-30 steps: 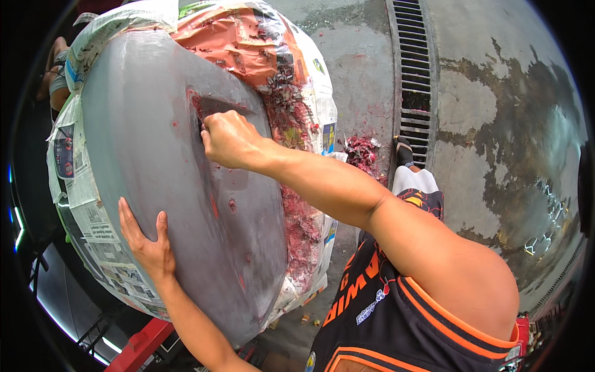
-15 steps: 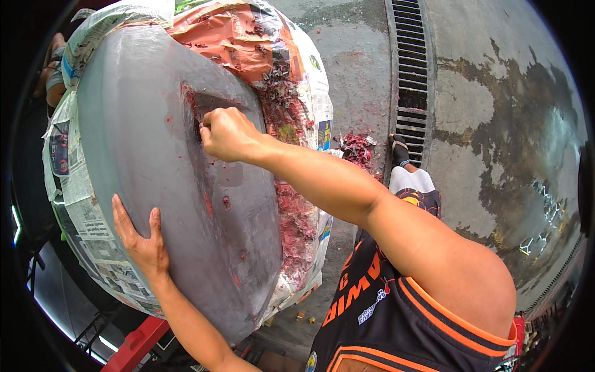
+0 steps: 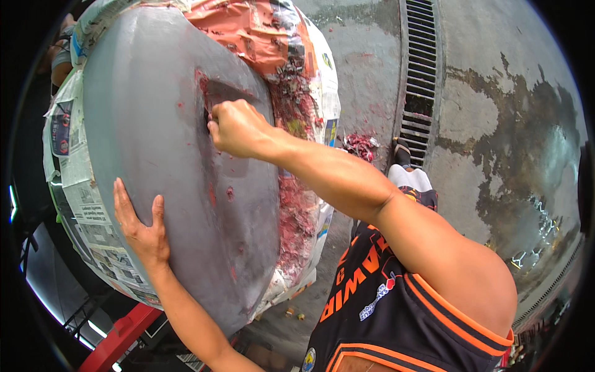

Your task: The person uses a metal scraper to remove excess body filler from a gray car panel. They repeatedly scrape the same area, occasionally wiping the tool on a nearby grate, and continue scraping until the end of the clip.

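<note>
A large curved grey panel point(image 3: 142, 111), like a vehicle body part, fills the left half of the head view. Red specks and streaks mark the long sunken recess point(image 3: 232, 93) along its middle. My right hand point(image 3: 242, 130) is closed in a fist at this recess, knuckles up; whatever its fingers pinch is hidden beneath them. My left hand point(image 3: 147, 242) lies flat on the panel's left side, fingers stretched and thumb apart. Newspaper sheets point(image 3: 111, 248) wrap the panel's edges. Red scrapings point(image 3: 297, 217) coat the paper along the right edge.
A slotted floor drain point(image 3: 420, 74) runs along the concrete floor on the right. Red scraps point(image 3: 361, 146) lie heaped near my foot. Dark wet patches point(image 3: 527, 118) stain the floor. A red bar point(image 3: 121, 335) stands below the panel. Part of another person point(image 3: 62, 59) shows at far left.
My right hand stays closed at the recess, with little shift along it. My left hand remains flat in the same place. The view has tilted slightly.
</note>
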A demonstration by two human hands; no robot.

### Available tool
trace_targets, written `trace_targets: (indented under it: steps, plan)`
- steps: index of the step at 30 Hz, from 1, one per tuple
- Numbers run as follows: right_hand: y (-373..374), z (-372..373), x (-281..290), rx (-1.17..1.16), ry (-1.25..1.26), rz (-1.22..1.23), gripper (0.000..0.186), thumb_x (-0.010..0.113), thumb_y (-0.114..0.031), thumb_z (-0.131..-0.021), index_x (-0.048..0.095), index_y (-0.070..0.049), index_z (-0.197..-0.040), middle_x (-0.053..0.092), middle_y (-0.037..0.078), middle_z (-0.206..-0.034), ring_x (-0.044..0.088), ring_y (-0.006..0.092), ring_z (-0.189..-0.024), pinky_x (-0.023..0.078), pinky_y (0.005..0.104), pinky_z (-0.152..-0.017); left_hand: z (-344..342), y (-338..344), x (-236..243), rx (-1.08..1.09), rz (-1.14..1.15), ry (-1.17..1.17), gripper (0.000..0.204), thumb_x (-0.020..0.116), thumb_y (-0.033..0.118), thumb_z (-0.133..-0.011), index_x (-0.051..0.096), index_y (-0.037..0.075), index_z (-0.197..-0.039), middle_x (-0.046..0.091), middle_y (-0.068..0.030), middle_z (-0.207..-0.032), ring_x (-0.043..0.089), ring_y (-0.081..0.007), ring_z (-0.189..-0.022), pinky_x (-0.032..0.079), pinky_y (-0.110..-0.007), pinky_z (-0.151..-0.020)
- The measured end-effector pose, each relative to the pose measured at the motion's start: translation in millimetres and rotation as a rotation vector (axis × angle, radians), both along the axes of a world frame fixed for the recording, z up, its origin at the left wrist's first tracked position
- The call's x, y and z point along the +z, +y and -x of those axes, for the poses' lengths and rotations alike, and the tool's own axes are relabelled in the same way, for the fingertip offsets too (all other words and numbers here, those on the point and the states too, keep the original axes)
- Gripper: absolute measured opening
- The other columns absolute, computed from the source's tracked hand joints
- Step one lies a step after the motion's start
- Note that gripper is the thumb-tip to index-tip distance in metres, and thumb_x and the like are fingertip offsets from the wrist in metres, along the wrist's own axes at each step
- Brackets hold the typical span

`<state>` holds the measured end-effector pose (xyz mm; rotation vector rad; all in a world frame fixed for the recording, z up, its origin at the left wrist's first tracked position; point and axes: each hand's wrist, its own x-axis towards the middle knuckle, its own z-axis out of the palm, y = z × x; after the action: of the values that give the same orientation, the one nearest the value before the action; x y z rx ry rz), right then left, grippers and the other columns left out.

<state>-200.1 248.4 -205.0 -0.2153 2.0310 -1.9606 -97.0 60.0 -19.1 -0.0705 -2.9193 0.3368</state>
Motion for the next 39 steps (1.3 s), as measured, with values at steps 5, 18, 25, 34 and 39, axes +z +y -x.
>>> trace_targets:
  steps: [5, 18, 25, 34, 39]
  plan:
    - [-1.2, 1.2, -0.4, 0.006, -0.013, -0.039, 0.026, 0.062, -0.018, -0.095, 0.073, 0.005, -0.093, 0.071, 0.033, -0.089, 0.070, 0.0516, -0.088, 0.057, 0.0557, -0.084, 0.3, 0.9, -1.6, -0.003, -0.011, 0.005, 0.079, 0.076, 0.035, -0.093, 0.042, 0.010, -0.160, 0.045, -0.0176, -0.161, 0.042, -0.0382, -0.148, 0.034, -0.048, -0.121]
    - [21.9, -19.3, -46.0, -0.084, -0.133, 0.166, 0.044, 0.069, -0.037, -0.095, 0.071, 0.004, -0.111, 0.074, 0.028, -0.105, 0.072, 0.0411, -0.104, 0.054, 0.0485, -0.091, 1.6, -3.8, -4.3, 0.012, -0.040, 0.028, 0.077, 0.077, 0.037, -0.094, 0.045, 0.009, -0.158, 0.047, -0.0164, -0.160, 0.042, -0.0361, -0.149, 0.034, -0.047, -0.122]
    - [22.5, -33.0, -92.9, 0.041, -0.303, 0.448, 0.045, 0.076, -0.037, -0.091, 0.073, 0.001, -0.115, 0.077, 0.020, -0.105, 0.074, 0.0302, -0.103, 0.056, 0.0421, -0.092, -0.6, -5.6, -3.3, 0.015, -0.054, 0.012, 0.076, 0.075, 0.034, -0.095, 0.043, 0.006, -0.159, 0.045, -0.0166, -0.161, 0.040, -0.0354, -0.150, 0.032, -0.046, -0.124]
    - [-9.0, -41.3, -141.8, 0.066, -0.273, 0.510, 0.044, 0.077, -0.040, -0.092, 0.078, -0.002, -0.114, 0.079, 0.016, -0.105, 0.074, 0.0231, -0.100, 0.056, 0.0365, -0.092, -0.9, -1.5, 1.3, 0.054, -0.075, -0.039, 0.080, 0.073, 0.038, -0.097, 0.039, 0.005, -0.161, 0.042, -0.0183, -0.163, 0.038, -0.0351, -0.152, 0.028, -0.046, -0.125]
    - [-29.8, -37.9, -151.8, 0.028, -0.361, 0.600, 0.039, 0.075, -0.037, -0.096, 0.078, -0.001, -0.112, 0.079, 0.012, -0.100, 0.073, 0.0171, -0.094, 0.057, 0.0331, -0.086, -3.0, -5.0, 3.9, 0.059, -0.114, -0.056, 0.079, 0.070, 0.041, -0.098, 0.038, 0.004, -0.161, 0.041, -0.0178, -0.163, 0.037, -0.0343, -0.152, 0.026, -0.047, -0.126]
